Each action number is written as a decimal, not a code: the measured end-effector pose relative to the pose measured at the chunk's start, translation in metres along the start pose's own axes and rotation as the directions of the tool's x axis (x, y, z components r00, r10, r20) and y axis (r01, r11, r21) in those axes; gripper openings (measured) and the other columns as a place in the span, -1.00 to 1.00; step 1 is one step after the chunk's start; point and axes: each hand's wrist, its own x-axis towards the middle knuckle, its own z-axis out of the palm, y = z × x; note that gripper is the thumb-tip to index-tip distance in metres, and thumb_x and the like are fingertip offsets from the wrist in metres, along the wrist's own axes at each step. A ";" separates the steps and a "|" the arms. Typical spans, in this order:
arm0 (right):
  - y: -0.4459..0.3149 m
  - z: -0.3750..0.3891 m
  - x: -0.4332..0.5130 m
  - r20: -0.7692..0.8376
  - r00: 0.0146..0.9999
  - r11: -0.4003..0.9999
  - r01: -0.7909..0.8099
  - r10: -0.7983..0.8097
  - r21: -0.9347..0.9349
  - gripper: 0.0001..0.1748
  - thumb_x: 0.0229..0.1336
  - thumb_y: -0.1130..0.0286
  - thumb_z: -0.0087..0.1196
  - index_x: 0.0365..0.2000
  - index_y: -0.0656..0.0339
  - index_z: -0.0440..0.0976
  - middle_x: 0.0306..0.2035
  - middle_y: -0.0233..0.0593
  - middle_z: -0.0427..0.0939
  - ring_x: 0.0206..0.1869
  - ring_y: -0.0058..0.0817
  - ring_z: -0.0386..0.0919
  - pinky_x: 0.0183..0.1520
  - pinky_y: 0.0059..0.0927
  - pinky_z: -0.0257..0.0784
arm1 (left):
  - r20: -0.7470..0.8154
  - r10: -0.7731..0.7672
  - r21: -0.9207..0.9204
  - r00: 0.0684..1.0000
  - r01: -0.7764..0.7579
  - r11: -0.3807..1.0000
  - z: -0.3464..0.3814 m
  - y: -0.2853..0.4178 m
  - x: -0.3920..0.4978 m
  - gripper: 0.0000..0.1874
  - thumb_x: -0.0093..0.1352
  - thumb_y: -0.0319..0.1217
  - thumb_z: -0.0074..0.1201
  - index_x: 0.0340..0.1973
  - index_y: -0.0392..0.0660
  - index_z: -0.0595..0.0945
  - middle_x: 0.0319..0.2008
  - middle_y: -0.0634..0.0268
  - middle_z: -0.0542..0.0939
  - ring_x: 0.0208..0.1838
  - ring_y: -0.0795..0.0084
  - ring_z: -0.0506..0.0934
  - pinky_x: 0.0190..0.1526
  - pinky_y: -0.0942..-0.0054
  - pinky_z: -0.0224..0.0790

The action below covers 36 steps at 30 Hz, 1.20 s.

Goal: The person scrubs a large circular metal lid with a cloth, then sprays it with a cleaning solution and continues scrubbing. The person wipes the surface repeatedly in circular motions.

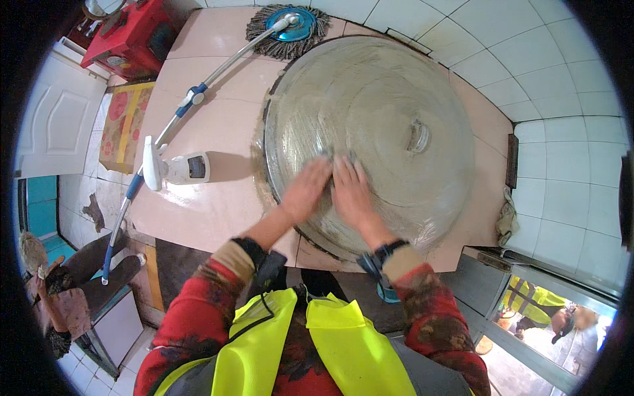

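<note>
A large round metal lid [366, 99], smeared with grey-brown grime, covers much of the pink tiled counter [228, 123]. A small curved handle [419, 136] stands on its right part. Both my hands press side by side near the lid's lower left: my left hand [308, 187] and my right hand [352, 190], fingertips together. Something small and greyish shows at the fingertips; what it is and how it is held cannot be made out. A white spray bottle [185, 168] lies left of the lid. A mop [292, 24] with a blue-jointed pole lies across the counter's left side.
A red box-like object [133, 42] and a cardboard box [126, 128] are at the upper left. A person [49, 297] sits at the lower left. A crumpled cloth [506, 220] rests by the right tiled wall [550, 163]. Another person in a yellow vest [535, 302] shows at the lower right.
</note>
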 end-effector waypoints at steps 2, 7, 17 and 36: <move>-0.005 -0.001 -0.031 0.015 1.000 0.997 -0.014 0.012 0.074 -0.37 0.24 0.43 -0.08 0.28 0.49 0.17 0.40 0.08 0.14 0.48 -0.09 0.02 0.53 -0.05 -0.18 | 0.037 0.040 0.009 0.998 -0.041 0.999 0.006 0.017 -0.018 -0.26 0.20 -0.60 0.00 0.34 -0.29 0.25 0.41 -0.07 0.21 0.49 -0.03 0.13 0.50 0.13 -0.09; 0.021 -0.001 0.032 -0.114 0.993 0.999 0.032 -0.029 0.024 -0.39 0.17 0.52 -0.03 0.23 0.52 0.22 0.36 0.13 0.19 0.45 -0.04 0.07 0.50 -0.09 -0.07 | 0.055 -0.072 0.108 0.996 0.066 0.992 -0.005 -0.012 0.044 -0.25 0.22 -0.54 0.01 0.36 -0.28 0.23 0.42 -0.03 0.21 0.49 -0.01 0.13 0.50 0.13 -0.07; 0.002 0.001 -0.050 0.068 0.997 0.993 0.023 -0.031 0.117 -0.41 0.22 0.45 0.00 0.23 0.48 0.24 0.34 0.11 0.23 0.41 0.00 0.14 0.47 -0.08 0.04 | 0.099 0.013 0.049 0.995 -0.018 0.999 0.012 0.031 -0.022 -0.30 0.30 -0.56 -0.13 0.40 -0.25 0.17 0.45 -0.02 0.14 0.51 0.03 0.10 0.51 0.14 -0.10; -0.019 0.015 -0.020 -0.065 0.988 0.978 0.150 -0.142 0.145 -0.42 0.25 0.51 -0.20 0.27 0.48 0.20 0.39 0.05 0.17 0.47 -0.12 0.06 0.51 -0.15 -0.04 | -0.028 -0.135 0.116 0.990 0.137 0.984 0.010 0.019 -0.051 -0.26 0.22 -0.61 -0.07 0.37 -0.32 0.21 0.46 -0.03 0.14 0.53 0.00 0.07 0.51 0.15 -0.12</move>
